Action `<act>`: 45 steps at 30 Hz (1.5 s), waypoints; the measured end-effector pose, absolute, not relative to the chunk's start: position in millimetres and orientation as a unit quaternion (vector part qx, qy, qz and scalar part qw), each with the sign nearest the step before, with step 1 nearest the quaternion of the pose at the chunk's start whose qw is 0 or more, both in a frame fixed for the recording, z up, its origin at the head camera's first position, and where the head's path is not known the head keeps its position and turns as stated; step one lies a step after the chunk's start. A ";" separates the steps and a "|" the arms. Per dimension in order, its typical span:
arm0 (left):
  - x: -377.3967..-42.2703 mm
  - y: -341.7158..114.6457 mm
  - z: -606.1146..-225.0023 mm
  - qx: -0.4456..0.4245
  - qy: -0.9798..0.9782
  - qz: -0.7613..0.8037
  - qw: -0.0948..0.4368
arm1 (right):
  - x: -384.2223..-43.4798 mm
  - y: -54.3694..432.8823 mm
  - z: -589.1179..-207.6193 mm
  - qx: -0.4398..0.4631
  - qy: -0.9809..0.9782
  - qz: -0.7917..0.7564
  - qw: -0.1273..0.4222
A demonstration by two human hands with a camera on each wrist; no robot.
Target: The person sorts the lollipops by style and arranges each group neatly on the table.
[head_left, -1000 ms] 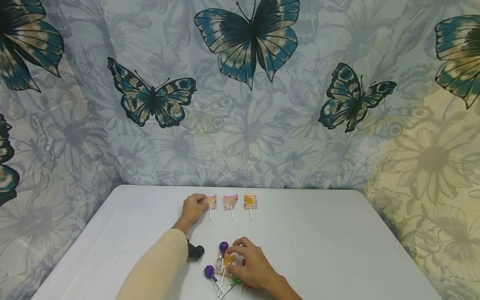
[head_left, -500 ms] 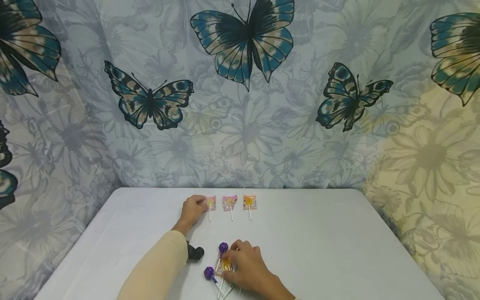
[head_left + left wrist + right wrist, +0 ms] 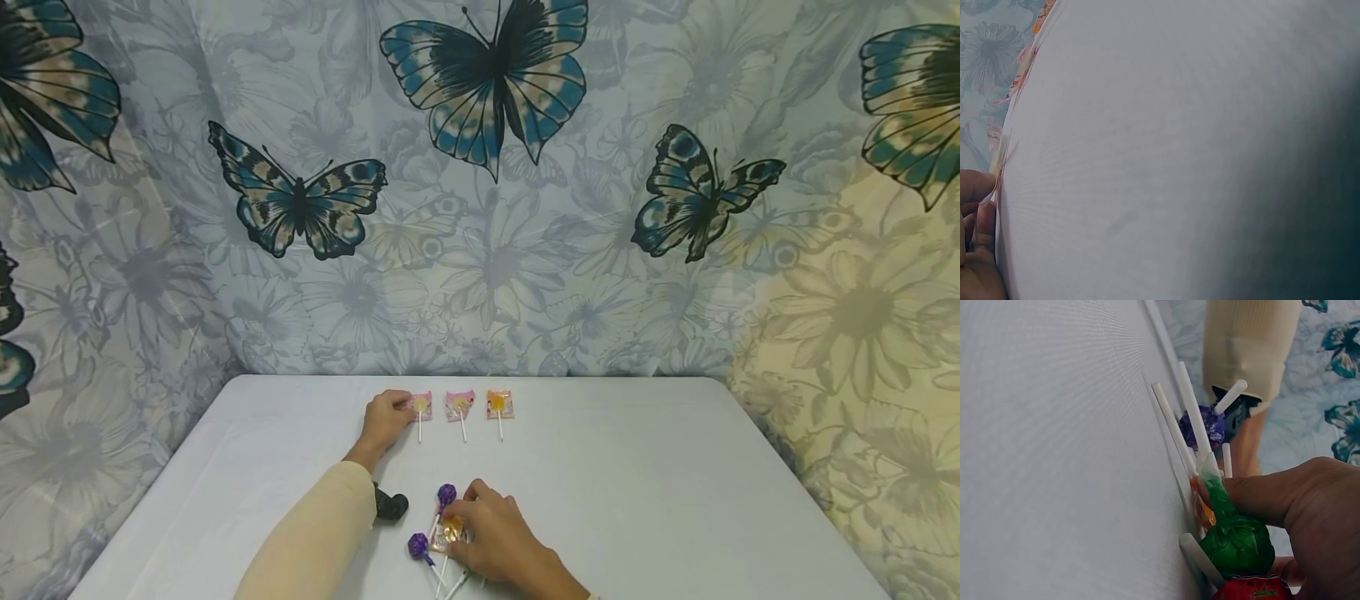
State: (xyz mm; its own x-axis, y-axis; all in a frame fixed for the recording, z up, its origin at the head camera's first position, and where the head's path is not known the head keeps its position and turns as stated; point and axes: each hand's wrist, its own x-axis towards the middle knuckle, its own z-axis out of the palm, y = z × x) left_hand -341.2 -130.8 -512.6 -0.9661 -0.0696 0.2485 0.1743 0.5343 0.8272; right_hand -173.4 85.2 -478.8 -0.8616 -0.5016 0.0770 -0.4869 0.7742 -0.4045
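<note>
At the back of the table, my left hand (image 3: 384, 421) pinches the wrapper edge of a pink-wrapped lollipop (image 3: 422, 407), the leftmost in a row. Beside it lie another pink-wrapped lollipop (image 3: 460, 406) and an orange-wrapped lollipop (image 3: 499, 404), sticks toward me. Over a small pile nearer the front, my right hand (image 3: 501, 535) holds the clear wrapper of a second orange lollipop (image 3: 452, 528) between thumb and fingers. Two purple lollipops (image 3: 417, 546) lie at the pile's left. The right wrist view shows a green lollipop (image 3: 1238, 547) and a red one (image 3: 1254, 589) by that hand, which mostly hides them in the head view.
The white table (image 3: 637, 483) stretches out on both sides of the pile. A butterfly-print cloth (image 3: 502, 317) hangs behind it. A black wrist device (image 3: 392, 505) sits at the left sleeve (image 3: 315, 533).
My right hand has shifted a little and closed its fingers on the orange lollipop's wrapper, covering the green and red lollipops in the head view. My left hand has stayed in place.
</note>
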 end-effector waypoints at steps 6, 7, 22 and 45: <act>-341.2 -130.9 -513.5 -0.031 -0.865 -0.484 0.126 | -173.5 87.9 -476.2 -0.273 0.922 -0.273 0.033; -341.2 -130.8 -513.5 -0.032 -0.865 -0.484 0.127 | -173.7 88.6 -475.9 -0.275 0.917 -0.285 0.035; -342.2 -131.1 -514.4 -0.030 -0.864 -0.485 0.132 | -178.3 94.1 -477.1 -0.245 0.885 -0.391 0.065; -341.1 -130.5 -512.8 -0.025 -0.865 -0.487 0.121 | -170.1 100.9 -456.8 -0.336 0.819 -0.462 -0.052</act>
